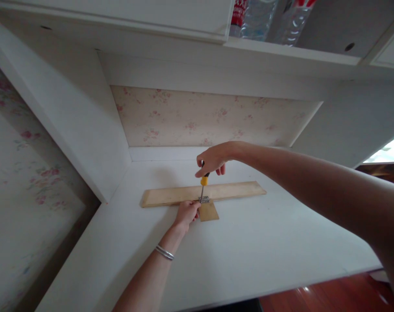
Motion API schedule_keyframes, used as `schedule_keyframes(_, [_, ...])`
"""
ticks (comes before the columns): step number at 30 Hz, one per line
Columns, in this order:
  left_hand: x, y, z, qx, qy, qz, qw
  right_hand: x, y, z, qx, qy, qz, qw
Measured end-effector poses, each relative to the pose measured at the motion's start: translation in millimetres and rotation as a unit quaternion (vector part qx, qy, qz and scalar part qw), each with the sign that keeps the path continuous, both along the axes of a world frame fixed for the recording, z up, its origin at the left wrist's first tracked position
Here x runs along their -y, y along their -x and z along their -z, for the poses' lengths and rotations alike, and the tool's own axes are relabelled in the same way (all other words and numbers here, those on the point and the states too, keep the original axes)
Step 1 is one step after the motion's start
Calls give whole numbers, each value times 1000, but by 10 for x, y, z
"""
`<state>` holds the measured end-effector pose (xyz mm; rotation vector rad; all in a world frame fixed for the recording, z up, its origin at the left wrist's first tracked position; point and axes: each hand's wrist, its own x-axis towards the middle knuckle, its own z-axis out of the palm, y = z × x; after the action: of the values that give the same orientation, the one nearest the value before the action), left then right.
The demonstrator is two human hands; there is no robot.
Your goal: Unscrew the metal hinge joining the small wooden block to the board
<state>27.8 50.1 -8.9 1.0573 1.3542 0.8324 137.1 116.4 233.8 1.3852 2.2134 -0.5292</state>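
Screwdriver (204,183) upright at table centre, yellow handle up, shaft straight down, tip on a small metal hinge (204,199).

Near: white table (249,251), bare at its near edge; red-brown floor (330,294) shows beyond the near right corner. Left forearm comes in from the near edge, bracelet (164,252) on the wrist.

Middle: left hand (186,213) lies on the table, fingers curled against the left edge of a small wooden block (208,211) and just beside the hinge; whether they pinch the hinge itself cannot be told. The block touches the near edge of a long wooden strip (200,193) that runs left to right. The hinge sits where block and strip meet.

Above: right hand (213,158) comes in from the right, fingers clenched around the top of the screwdriver handle, palm down.

Far: floral wallpaper panel (210,117) behind the table, white side walls left and right. Top of view: a shelf (281,50) with clear plastic bottles (258,19), one with a red label.
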Motion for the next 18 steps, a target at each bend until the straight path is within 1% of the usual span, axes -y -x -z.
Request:
schedule_keyframes(2, [-7,2,17,6,-1,-2,1000,9,7,-2,7,-9,-7,1000])
schedule_keyframes(5, [-22,-1,45,7,-6,-8,1000,36,31,-13,-14,-14,-35,999])
schedule_keyframes(7, [-30,-7,57,3,-10,-9,1000,49,55,-19,-20,-7,-19,1000])
schedule_keyframes(9, [-35,-17,58,-2,-17,-10,1000,53,79,-21,-5,-13,0,1000])
schedule_keyframes(10, [-35,-22,56,-4,-19,-12,1000,51,89,-21,2,-18,1,1000])
schedule_keyframes(12, [-33,-32,48,-9,-17,-19,1000,47,103,-19,3,-27,-19,999])
schedule_keyframes(14, [-28,-41,40,-15,-12,-24,1000,43,108,-16,-5,-17,-26,999])
schedule_keyframes(16, [-24,-47,33,-18,-7,-27,999,38,105,-14,3,-2,-5,1000])
schedule_keyframes(18, [-21,-52,25,-18,-5,-29,999,29,92,-9,29,-4,12,999])
